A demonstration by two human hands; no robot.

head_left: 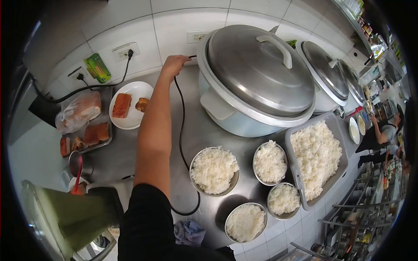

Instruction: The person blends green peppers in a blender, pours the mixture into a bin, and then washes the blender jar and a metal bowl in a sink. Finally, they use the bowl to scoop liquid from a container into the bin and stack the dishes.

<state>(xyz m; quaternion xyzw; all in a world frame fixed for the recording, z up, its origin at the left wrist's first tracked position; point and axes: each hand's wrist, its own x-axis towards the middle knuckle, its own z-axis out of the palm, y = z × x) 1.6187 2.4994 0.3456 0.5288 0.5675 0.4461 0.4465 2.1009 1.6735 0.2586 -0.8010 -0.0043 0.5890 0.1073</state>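
Observation:
My left hand (175, 65) reaches across the steel counter to the wall side, its fingers closed on a black cord (182, 117) beside the large rice cooker (261, 65). From the hand the cord runs down the counter and curls near a bowl of rice (214, 170). A wall socket (199, 37) sits just above and right of the hand. To its left lies a white plate (138, 89) with pieces of cooked meat (121, 105). My right hand is out of view.
Smaller rice bowls (270, 162) and a grey tray of rice (315, 156) stand at the right. Two more cookers (326, 71) are behind. At left are a meat tray (109, 138), a blender jug (65, 213) and a metal cup (82, 164). A person (383, 132) stands far right.

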